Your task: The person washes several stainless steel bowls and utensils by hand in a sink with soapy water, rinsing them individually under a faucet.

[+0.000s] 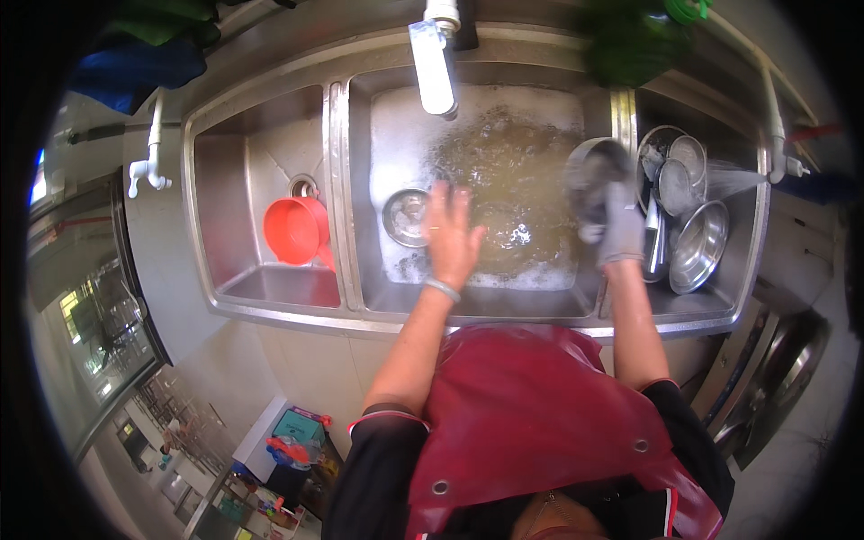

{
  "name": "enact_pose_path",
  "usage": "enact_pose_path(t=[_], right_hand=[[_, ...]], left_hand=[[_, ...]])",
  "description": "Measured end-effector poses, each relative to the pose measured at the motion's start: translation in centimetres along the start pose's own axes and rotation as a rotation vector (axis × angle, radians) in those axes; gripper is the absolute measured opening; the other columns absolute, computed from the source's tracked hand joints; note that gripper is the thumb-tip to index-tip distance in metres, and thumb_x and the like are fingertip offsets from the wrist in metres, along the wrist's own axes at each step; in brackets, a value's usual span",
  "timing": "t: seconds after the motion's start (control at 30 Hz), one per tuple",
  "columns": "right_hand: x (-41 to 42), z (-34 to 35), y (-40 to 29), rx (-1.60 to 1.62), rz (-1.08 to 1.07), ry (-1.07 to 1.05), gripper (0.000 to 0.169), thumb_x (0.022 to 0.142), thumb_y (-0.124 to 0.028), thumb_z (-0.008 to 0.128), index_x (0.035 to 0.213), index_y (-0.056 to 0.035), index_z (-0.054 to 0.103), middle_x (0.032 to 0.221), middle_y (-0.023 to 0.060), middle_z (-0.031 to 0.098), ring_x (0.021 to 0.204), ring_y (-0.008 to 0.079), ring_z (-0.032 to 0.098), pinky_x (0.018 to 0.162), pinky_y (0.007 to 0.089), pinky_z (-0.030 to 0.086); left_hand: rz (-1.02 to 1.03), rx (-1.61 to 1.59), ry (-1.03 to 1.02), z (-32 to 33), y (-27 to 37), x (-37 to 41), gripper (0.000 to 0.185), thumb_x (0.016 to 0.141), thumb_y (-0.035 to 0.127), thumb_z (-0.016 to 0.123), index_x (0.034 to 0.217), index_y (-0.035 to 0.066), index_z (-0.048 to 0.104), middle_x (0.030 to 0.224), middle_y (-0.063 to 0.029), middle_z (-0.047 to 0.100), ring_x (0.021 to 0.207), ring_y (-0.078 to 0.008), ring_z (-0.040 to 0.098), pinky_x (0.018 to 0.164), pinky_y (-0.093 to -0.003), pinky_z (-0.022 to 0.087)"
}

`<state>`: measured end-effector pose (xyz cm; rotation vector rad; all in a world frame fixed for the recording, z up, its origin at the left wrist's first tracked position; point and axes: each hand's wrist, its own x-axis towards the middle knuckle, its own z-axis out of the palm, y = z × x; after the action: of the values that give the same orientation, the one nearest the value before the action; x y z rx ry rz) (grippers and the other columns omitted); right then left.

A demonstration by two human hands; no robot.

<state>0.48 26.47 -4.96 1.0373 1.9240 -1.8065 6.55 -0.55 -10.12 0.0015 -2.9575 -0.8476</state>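
My left hand is bare, fingers apart, over the soapy water in the middle basin of a steel sink. A round metal bowl with foam in it sits in the suds beside its fingers; I cannot tell whether they touch. On my right hand is a grey glove. That hand grips a metal bowl, tilted and blurred by motion, by the divider between the middle and right basins. My gloved fingers are partly hidden behind the blur.
The right basin holds several wet metal bowls and lids, sprayed from a white tap. A red plastic dipper stands in the left basin. Above the middle basin hangs a white spout; a green container is at the back right.
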Motion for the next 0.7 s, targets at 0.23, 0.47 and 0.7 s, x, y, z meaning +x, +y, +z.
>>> enact_pose_path(t=[0.23, 0.47, 0.7], right_hand=[[4.1, -5.8, 0.5, 0.886, -0.036, -0.125, 0.070, 0.096, -0.049, 0.054, 0.138, 0.0051, 0.039, 0.134, 0.0212, 0.053, 0.101, 0.0243, 0.064, 0.088, 0.0330, 0.058], [6.9, 5.3, 5.1, -0.681, -0.466, -0.160, 0.063, 0.093, -0.039, 0.059, 0.139, 0.0016, 0.043, 0.137, 0.0212, 0.051, 0.121, 0.0314, 0.056, 0.105, 0.0365, 0.042], [10.5, 8.6, 15.9, -0.529, 0.014, -0.591, 0.051, 0.092, -0.043, 0.056, 0.118, 0.0003, 0.064, 0.111, 0.0184, 0.069, 0.102, 0.0269, 0.065, 0.089, 0.0363, 0.049]], left_hand=[[-1.379, -0.566, 0.132, 6.8, -15.9, -5.2, 0.074, 0.083, 0.019, 0.074, 0.143, -0.004, 0.035, 0.134, -0.0260, 0.051, 0.121, -0.0324, 0.054, 0.099, -0.0407, 0.044], [-0.814, -0.422, -0.074, 8.0, -15.4, -7.8, 0.033, 0.085, 0.006, 0.060, 0.117, 0.007, 0.065, 0.095, -0.0182, 0.071, 0.090, -0.0324, 0.069, 0.078, -0.0418, 0.053], [-0.521, -0.011, -0.357, 6.0, -5.6, -4.7, 0.036, 0.080, -0.001, 0.052, 0.114, 0.001, 0.064, 0.098, -0.0285, 0.066, 0.092, -0.0397, 0.066, 0.081, -0.0470, 0.052]])
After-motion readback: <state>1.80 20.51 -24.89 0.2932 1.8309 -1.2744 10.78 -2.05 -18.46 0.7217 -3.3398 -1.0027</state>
